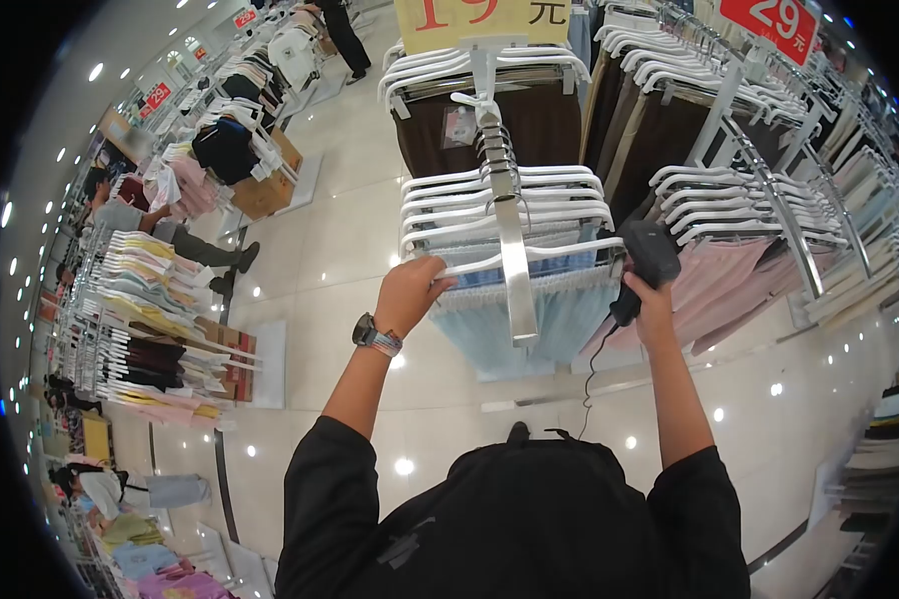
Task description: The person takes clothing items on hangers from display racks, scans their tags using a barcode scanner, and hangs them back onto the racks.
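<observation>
At far left, a rack of yellow and dark garments (pixel 135 299) stands across the glossy floor (pixel 310 319), well apart from the hands. Nearer, the left hand (pixel 410 298), a watch (pixel 367 329) on its wrist, has its fingers curled around the left end of the front white hanger (pixel 569 248). From this hanger a light-blue garment (pixel 469 329) hangs by its gathered waistband, behind the chrome rack arm (pixel 515 280) and between the two hands; trousers or skirt, I cannot tell. It should handle as light, soft and a little slippery, the hanger as stiff, so the hanger's end suits a hold better than the cloth. Just past the hanger's right end, the right hand (pixel 651 304) is closed around the handle of a black handheld device (pixel 652 252), probably hard and compact, best held there; its cord (pixel 591 374) trails downward. Pink garments (pixel 734 265) hang farther right.
</observation>
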The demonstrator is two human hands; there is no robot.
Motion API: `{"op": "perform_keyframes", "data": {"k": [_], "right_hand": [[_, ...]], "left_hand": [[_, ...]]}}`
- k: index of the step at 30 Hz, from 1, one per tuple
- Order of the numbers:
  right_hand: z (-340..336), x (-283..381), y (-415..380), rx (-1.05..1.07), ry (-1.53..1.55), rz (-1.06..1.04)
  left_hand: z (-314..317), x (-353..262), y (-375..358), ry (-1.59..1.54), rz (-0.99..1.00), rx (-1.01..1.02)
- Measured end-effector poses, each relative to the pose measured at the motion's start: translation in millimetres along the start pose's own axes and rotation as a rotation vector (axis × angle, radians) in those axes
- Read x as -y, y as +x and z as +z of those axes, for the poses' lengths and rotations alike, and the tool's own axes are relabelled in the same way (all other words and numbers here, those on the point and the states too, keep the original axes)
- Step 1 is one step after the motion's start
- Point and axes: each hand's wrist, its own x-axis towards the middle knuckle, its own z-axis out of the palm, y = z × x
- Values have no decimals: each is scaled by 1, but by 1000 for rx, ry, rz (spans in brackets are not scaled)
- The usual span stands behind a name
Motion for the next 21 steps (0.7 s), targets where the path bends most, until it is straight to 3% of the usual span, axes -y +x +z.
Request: {"op": "perform_keyframes", "data": {"k": [2, 6, 12, 15, 18, 19, 21], "right_hand": [[-7, 3, -9, -7, -25, -17], [-14, 30, -37, -30, 12, -41], [-54, 69, -106, -119, 20, -60], [-83, 68, -153, -165, -12, -79], [-98, 74, -206, -201, -205, 50], [-107, 65, -219, -184, -334, -19], [-118, 70, -247, -167, -396, -1]], "left_hand": [[0, -9, 3, -8, 85, 18], [0, -35, 8, -12, 76, 40], [20, -84, -5, -95, 204, -151], [36, -129, -23, -209, 197, -133], [50, -177, -43, -225, 279, -57], [56, -187, -49, -224, 287, -52], [64, -206, -58, -175, 247, -153]]}}
